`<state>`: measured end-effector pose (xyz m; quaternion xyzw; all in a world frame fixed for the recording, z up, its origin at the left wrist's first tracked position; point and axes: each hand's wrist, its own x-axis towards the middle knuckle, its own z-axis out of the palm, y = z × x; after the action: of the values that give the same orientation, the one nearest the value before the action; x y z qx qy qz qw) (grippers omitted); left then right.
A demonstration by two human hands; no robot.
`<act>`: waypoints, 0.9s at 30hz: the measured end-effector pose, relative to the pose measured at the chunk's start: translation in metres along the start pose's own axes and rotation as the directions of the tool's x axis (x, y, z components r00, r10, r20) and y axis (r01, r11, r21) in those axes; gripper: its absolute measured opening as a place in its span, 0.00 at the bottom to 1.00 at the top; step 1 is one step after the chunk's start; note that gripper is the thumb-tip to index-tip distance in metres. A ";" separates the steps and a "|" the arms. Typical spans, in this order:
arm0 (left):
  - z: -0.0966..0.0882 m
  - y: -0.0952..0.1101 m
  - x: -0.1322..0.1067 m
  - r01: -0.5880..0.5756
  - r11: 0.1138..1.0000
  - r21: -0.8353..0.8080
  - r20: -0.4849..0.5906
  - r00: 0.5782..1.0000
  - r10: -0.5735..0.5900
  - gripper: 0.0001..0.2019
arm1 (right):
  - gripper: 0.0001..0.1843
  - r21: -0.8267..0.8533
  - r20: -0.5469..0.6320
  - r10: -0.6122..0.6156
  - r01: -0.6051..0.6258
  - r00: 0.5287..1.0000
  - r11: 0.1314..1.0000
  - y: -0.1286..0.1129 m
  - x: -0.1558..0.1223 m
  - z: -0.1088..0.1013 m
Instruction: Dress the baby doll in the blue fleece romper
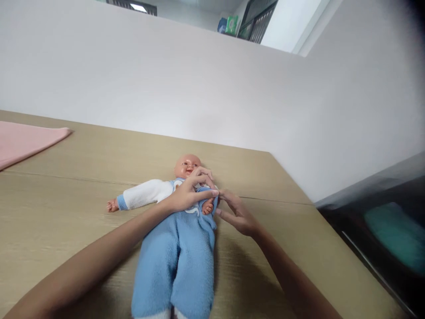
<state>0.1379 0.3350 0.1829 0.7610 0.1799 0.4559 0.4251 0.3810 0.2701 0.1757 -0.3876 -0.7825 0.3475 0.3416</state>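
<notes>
A baby doll in a blue fleece romper with white sleeves lies on its back on the wooden table, head toward the wall. One doll arm stretches out to the left. My left hand rests on the doll's chest, fingers curled around the blue fabric near its neck and shoulder. My right hand is at the doll's other side, fingers pinching the sleeve edge beside the doll's small hand, which is folded onto the chest.
A pink cloth lies at the table's far left. A white wall stands right behind the table. On the right, a dark bin holds something teal.
</notes>
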 end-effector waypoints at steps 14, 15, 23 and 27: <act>0.005 -0.007 0.000 0.038 0.951 0.308 0.086 0.994 -0.068 0.06 | 0.30 0.409 -0.230 0.379 -0.264 0.896 0.873 0.010 0.006 0.022; 0.005 -0.007 0.000 0.084 0.941 0.326 0.071 0.991 -0.113 0.06 | 0.30 0.375 -0.261 0.383 -0.273 0.886 0.886 0.011 0.004 0.025; 0.000 -0.007 0.002 0.256 0.889 0.380 0.098 0.944 -0.314 0.09 | 0.26 0.007 -0.391 0.344 -0.371 0.854 0.929 0.024 -0.013 0.036; 0.001 -0.005 0.003 0.264 0.886 0.381 0.095 0.942 -0.322 0.10 | 0.30 0.032 -0.392 0.343 -0.360 0.853 0.932 0.032 -0.015 0.027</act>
<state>0.1409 0.3392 0.1799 0.8233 0.3403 0.2846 0.3540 0.3779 0.2645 0.1317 -0.5927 -0.6215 0.3027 0.4132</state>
